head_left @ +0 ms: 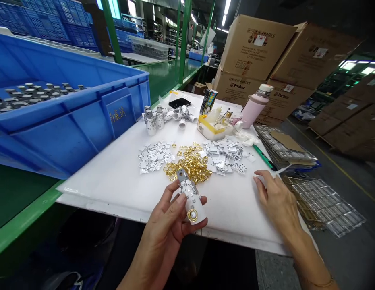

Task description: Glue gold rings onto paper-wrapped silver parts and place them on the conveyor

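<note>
My left hand (170, 225) is wrapped round a white cylindrical part (191, 201) with a grey square tip, small silver pieces on its side and a gold ring near its wide end. Over the table's right side, my right hand (276, 197) is curled, thumb and index fingertips near each other, with a thin white pointed tool (282, 170) sticking out past its fingers. A heap of gold rings (191, 164) lies just beyond the held part, between a left pile (155, 156) and a right pile (225, 155) of small white-and-silver pieces.
Similar white parts (151, 123) stand and lie at the back, near a black phone (179, 103). Behind the right pile are a small tray (207, 129) and a pink bottle (255, 108). A blue crate (123, 108) borders the left; a green pen-like object (264, 156) lies right.
</note>
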`<state>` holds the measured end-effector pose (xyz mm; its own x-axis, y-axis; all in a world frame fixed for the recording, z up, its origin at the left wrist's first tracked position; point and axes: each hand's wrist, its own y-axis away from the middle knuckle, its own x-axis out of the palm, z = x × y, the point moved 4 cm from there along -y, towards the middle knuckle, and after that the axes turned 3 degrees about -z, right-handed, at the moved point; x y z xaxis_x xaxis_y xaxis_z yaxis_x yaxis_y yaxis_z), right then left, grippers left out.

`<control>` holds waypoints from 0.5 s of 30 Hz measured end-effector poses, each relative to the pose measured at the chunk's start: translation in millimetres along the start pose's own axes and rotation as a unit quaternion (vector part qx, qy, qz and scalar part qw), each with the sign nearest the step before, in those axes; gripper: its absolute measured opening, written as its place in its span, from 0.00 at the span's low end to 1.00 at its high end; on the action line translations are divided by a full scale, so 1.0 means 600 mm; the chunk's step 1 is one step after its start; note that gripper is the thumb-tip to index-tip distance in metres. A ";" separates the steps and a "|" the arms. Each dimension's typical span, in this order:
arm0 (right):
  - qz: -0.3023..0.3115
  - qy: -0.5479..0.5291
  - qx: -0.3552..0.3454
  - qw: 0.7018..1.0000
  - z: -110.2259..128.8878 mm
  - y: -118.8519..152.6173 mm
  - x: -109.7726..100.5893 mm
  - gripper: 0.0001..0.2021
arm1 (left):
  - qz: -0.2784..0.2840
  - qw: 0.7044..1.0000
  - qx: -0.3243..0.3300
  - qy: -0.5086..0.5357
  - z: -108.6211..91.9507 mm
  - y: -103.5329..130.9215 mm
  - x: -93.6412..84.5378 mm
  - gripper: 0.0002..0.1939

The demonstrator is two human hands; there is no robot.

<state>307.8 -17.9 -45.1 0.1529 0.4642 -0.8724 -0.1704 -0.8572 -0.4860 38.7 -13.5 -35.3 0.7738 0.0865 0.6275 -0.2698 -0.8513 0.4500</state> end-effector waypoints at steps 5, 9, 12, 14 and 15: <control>-0.026 -0.276 -0.031 0.960 0.029 0.020 -0.059 0.13 | 0.016 0.999 -0.032 0.009 0.006 -0.002 0.000 0.14; 0.041 -0.489 -0.024 0.871 0.065 0.037 -0.102 0.20 | 0.017 0.998 -0.042 0.035 0.008 -0.005 -0.001 0.13; 0.064 -0.572 0.009 0.818 0.081 0.043 -0.110 0.31 | 0.013 0.998 -0.043 0.046 0.008 -0.004 -0.003 0.13; 0.101 -0.611 0.044 0.784 0.088 0.044 -0.101 0.29 | 0.012 0.998 -0.041 0.050 0.008 -0.002 -0.005 0.12; 0.118 -0.634 0.063 0.762 0.090 0.044 -0.095 0.24 | 0.013 0.998 -0.041 0.052 0.007 0.000 -0.005 0.12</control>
<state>241.8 -54.9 -10.7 -0.9454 0.2123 -0.2471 -0.1528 -0.9588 -0.2395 38.9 -16.1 -39.8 0.7030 0.1221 0.7006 -0.3386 -0.8089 0.4807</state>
